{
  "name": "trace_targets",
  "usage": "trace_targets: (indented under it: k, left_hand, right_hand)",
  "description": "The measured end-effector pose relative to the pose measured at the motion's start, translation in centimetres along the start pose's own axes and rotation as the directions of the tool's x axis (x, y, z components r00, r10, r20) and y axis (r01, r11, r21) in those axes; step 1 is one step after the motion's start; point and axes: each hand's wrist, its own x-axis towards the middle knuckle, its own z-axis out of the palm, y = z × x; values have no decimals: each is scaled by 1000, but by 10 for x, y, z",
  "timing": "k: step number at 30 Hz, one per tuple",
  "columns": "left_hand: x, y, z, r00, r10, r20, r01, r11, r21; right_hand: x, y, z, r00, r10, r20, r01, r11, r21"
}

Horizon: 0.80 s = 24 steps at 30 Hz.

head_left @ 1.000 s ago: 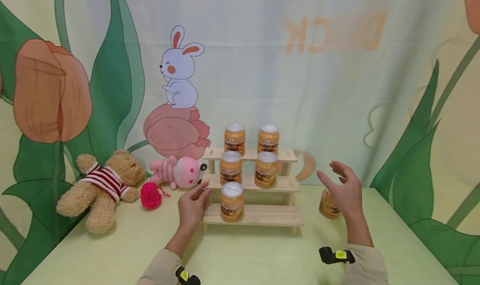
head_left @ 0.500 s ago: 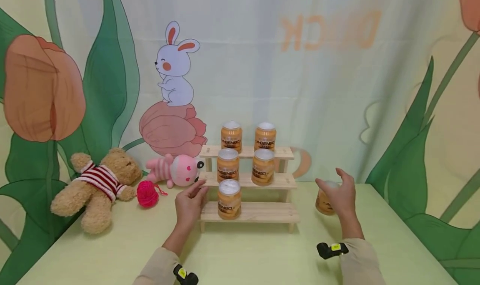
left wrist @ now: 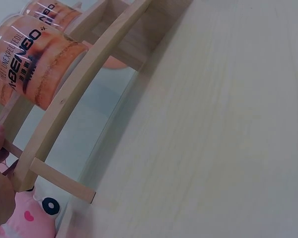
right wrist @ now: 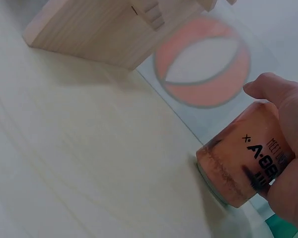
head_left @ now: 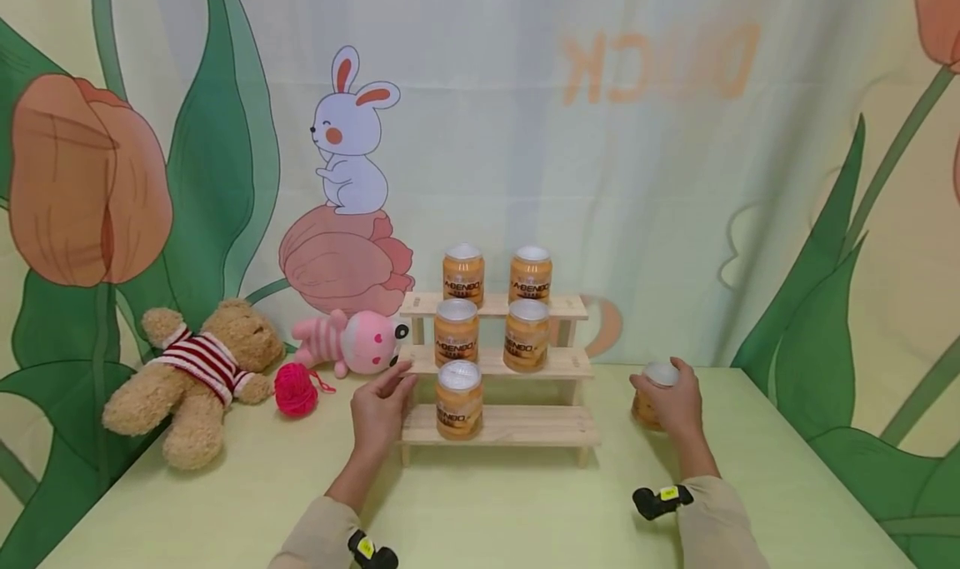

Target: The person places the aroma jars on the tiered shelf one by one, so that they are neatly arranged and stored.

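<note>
Right hand (head_left: 670, 404) wrapped around jar (right wrist: 241, 167) on table (head_left: 510, 511), lower right. Left hand (head_left: 377, 411) relaxed, fingers touching shelf (head_left: 517, 426) left end, centre frame.

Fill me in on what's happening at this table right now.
A person sits at a pale green table facing a three-step wooden rack that carries five orange cans. Their right hand grips a sixth orange can that stands on the table to the right of the rack. Their left hand rests against the rack's left end, beside the can on the bottom step. A teddy bear, a pink plush toy and a pink yarn ball lie to the left.
</note>
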Motion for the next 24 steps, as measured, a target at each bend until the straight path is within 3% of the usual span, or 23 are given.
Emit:
trace_targets:
  k: [12, 24]
  left_hand:
    - [0, -1, 0, 1000, -20, 2, 20, 1000, -10]
    - [1, 0, 1, 1000, 6, -7, -7, 1000, -8]
  right_hand:
    - [-2, 6, 3, 997, 74, -19, -72, 995, 69]
    - [-3, 10, 0, 997, 66, 31, -69, 993, 100]
